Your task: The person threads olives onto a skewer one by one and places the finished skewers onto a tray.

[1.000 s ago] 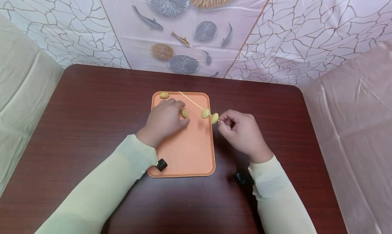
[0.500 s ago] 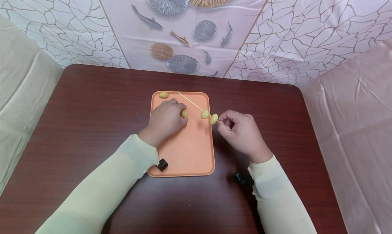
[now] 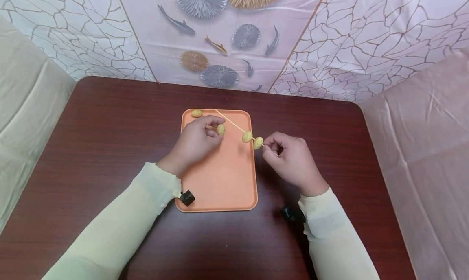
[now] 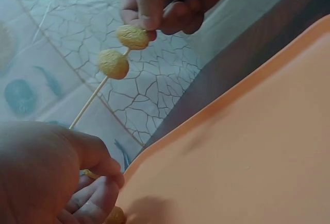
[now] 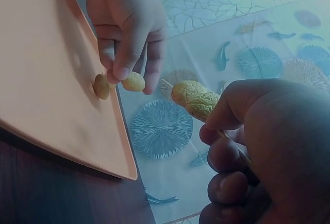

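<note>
My right hand (image 3: 293, 160) grips the lower end of a thin wooden skewer (image 3: 231, 120) over the tray's right edge. Two yellow, wrinkled, oval fruits sit threaded on it, the lower fruit (image 3: 258, 143) close to my fingertips and the upper fruit (image 3: 247, 136) just beyond. The bare end of the skewer slants up and left. My left hand (image 3: 196, 141) pinches a loose fruit (image 5: 134, 82) of the same kind between thumb and fingers, over the orange tray (image 3: 227, 182). In the left wrist view that hand's own fingers mostly hide what it holds.
Another yellow fruit (image 3: 196, 113) lies in the tray's far left corner. The tray stands on a dark reddish-brown table (image 3: 322, 121). Patterned cloth (image 3: 245, 36) hangs behind the table, and plain cloth (image 3: 425, 149) flanks the right side.
My left hand has closed its fingers on the loose fruit and turned, bringing the fruit slightly up the tray. My right hand and the skewer have barely moved.
</note>
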Demonstrator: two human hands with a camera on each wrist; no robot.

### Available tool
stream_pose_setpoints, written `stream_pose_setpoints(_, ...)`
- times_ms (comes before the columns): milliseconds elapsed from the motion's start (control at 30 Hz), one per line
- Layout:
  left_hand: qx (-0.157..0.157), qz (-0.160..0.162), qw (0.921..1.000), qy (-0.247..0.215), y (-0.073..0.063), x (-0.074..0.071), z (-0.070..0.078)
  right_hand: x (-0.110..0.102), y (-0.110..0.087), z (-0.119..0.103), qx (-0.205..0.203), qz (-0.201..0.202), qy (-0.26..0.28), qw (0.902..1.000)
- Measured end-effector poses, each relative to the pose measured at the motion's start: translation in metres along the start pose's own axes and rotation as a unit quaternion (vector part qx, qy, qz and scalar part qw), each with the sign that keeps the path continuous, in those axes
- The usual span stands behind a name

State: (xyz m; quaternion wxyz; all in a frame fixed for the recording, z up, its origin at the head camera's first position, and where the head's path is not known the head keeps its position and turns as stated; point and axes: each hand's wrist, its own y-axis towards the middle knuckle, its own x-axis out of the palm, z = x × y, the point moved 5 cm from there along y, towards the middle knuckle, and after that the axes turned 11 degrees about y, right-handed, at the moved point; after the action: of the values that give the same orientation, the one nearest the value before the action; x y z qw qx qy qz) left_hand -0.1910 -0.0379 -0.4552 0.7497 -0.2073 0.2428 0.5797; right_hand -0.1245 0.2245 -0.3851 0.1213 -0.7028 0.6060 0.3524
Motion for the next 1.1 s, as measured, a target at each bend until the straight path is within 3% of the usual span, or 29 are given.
stream_pose_setpoints(100,-0.023,0.002,0.9979,-0.061,0.000,-0.002,-0.006,0.000,0.000,0.001,0.002,0.000,0.000,1.0000)
stream_pose_setpoints(233,-0.033,0.027,0.9925,-0.114,-0.001,-0.008,-0.011,0.001,-0.001,0.001,0.002,0.000,0.001,1.0000)
stream_pose_setpoints(400,-0.042,0.062,0.9871,-0.141,-0.002,-0.016,-0.014,0.003,-0.001,0.002,0.000,-0.002,0.003,1.0000)
stream_pose_setpoints(833,-0.089,0.105,0.9666,-0.216,0.000,-0.027,-0.018,0.007,-0.001,0.000,-0.010,-0.016,0.020,0.9996)
stream_pose_setpoints(1100,-0.068,0.127,0.9625,-0.230,0.000,-0.027,-0.018,0.007,-0.002,0.000,-0.015,-0.019,0.024,0.9994)
